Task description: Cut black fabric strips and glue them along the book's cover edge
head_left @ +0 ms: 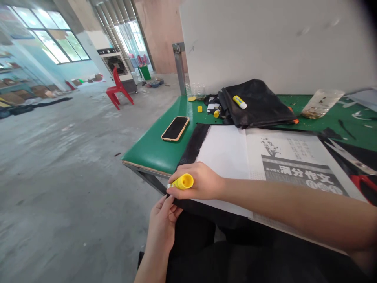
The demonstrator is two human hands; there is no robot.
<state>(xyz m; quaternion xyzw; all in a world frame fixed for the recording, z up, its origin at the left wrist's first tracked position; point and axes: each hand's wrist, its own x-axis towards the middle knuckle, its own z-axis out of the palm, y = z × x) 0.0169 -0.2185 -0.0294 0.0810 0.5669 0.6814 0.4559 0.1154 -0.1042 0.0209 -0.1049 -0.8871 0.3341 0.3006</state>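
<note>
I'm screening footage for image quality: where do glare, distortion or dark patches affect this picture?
Head view: the window's upper panes wash out nearly white; head view: the red chair leans, probably from wide-angle distortion; head view: blurry darkness covers the top right corner; head view: the green table has a soft sheen, while the yellow glue stick looks fairly clear.

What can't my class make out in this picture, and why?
Head view:
- Glue stick: lower end hidden by the right hand.
- Printed page: smallest characters too small; part hidden by the right forearm.
- Scissors: red handles cut off by the right edge.
</note>
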